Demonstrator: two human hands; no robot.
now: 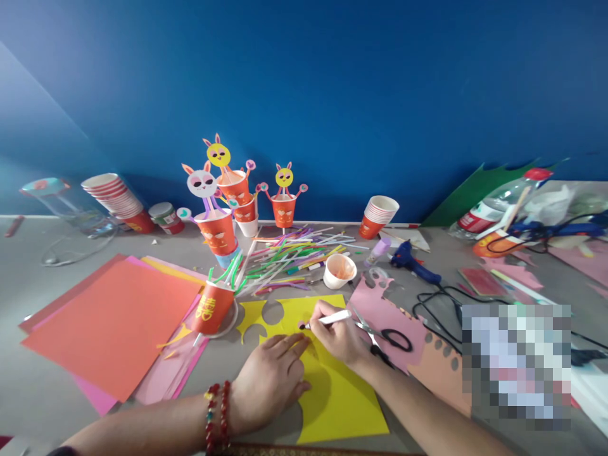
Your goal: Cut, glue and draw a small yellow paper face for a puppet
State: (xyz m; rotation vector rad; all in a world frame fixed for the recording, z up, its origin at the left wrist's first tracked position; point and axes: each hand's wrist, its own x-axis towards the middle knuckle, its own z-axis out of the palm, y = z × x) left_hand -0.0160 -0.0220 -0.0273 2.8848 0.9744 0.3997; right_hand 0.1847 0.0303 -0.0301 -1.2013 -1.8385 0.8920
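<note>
Right hand (338, 335), table (52, 275), apparent blue wall (342, 95)

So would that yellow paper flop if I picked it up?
Probably: the yellow paper looks like a thin, flat sheet. It's likely light, too. It might tear where only narrow strips are left between the round holes.

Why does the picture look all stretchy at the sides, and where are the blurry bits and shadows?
In the head view, the tall cup stack and the bottle lean outward, probably wide-lens stretching; the head view's side edges look soft, and its lower right has a blocky patch; also in the head view, a shadow darkens the yellow paper beside the left hand.
</note>
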